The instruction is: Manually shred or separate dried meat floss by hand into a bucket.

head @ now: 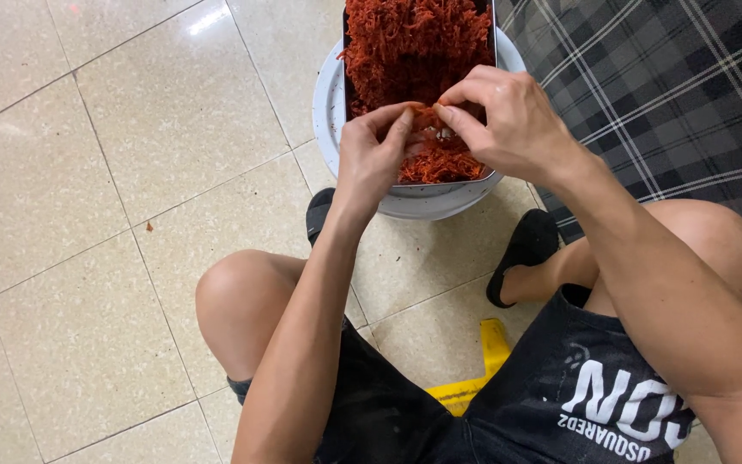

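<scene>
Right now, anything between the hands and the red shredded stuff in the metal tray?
Nothing visible. The left hand and right hand are already at the red shredded strands in the rectangular metal tray, fingertips pinching a clump near its front edge.

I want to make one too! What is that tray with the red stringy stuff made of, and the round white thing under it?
The tray looks like shiny metal: its thin rim gleams grey. The white basin seems to be smooth plastic or enamel; its glossy rim alone cannot settle which.

Home floor: beige floor tiles (88, 215), low yellow stool (474, 378), plaid cloth (672, 94).
</scene>
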